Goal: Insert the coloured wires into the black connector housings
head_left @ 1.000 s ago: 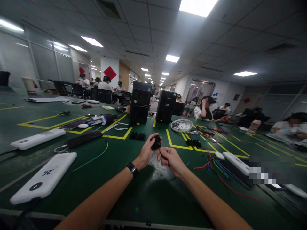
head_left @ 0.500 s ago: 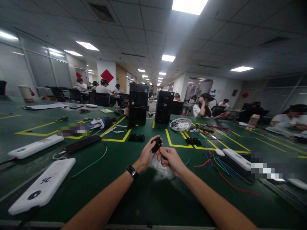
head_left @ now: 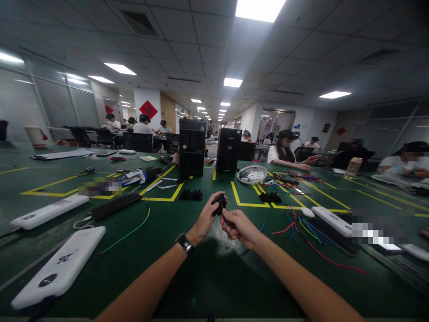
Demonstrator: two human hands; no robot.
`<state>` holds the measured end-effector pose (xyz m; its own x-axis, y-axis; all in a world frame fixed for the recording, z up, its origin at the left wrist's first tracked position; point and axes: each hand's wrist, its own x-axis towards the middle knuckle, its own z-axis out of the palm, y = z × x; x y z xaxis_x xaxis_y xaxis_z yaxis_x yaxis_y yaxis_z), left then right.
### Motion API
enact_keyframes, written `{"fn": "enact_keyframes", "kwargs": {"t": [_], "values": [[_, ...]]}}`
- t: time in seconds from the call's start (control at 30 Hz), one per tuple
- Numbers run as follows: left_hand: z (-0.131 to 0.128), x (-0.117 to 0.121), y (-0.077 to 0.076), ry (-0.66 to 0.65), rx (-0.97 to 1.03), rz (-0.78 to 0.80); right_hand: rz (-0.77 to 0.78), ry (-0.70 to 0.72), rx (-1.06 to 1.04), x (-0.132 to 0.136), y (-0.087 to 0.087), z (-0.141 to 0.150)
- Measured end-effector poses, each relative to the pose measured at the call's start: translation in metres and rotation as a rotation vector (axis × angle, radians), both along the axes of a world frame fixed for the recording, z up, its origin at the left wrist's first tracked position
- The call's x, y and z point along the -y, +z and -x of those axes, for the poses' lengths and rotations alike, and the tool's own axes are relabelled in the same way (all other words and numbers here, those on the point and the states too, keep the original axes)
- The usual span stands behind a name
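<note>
My left hand point(head_left: 205, 218), with a black watch at the wrist, is closed around a small black plastic part point(head_left: 220, 204) held just above the green table point(head_left: 187, 277). My right hand point(head_left: 238, 226) is closed in a pinch right beside that part, its fingers on a thin blue wire point(head_left: 226, 221) that runs up to it. Both hands meet in the middle of the view, a little above the tabletop.
White power banks point(head_left: 58, 264) point(head_left: 49, 211) and a green wire point(head_left: 129, 231) lie to the left. Red and blue wires point(head_left: 301, 228) spread to the right. More black parts point(head_left: 191, 195) point(head_left: 270, 197), a white basket point(head_left: 253, 174) and two black computer towers point(head_left: 192, 146) stand behind. Other people sit further off.
The hands have stayed together on the black part, shifting only slightly. The camera has tilted a little, so the table scene sits lower in view.
</note>
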<state>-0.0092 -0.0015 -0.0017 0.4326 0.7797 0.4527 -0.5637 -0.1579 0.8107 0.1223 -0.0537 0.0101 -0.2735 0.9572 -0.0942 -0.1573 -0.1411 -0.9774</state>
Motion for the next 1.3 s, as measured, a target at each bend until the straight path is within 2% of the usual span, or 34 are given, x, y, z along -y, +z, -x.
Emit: {"fn": "enact_keyframes", "kwargs": {"t": [0.27, 0.47, 0.63, 0.73, 0.9, 1.17, 1.3], "values": [[0.008, 0.008, 0.005, 0.19, -0.149, -0.188, 0.063, 0.102, -0.032, 0.001, 0.0, 0.0], [0.002, 0.015, 0.005, 0.207, -0.121, -0.142, 0.03, 0.123, 0.003, -0.001, -0.005, -0.001], [0.004, 0.015, 0.006, 0.282, -0.215, -0.246, 0.044, 0.143, 0.01, 0.003, 0.005, -0.003], [0.004, 0.014, 0.005, 0.278, -0.2, -0.245, 0.048, 0.14, 0.012, 0.005, 0.01, -0.003], [0.002, 0.017, 0.002, 0.306, -0.219, -0.223, 0.085, 0.128, 0.049, 0.001, 0.002, -0.003], [0.005, 0.014, 0.0, 0.358, -0.344, -0.348, 0.09, 0.184, 0.032, -0.002, -0.003, -0.01], [0.003, 0.009, -0.001, 0.374, -0.349, -0.29, 0.036, 0.129, 0.031, -0.007, -0.008, -0.003]]}}
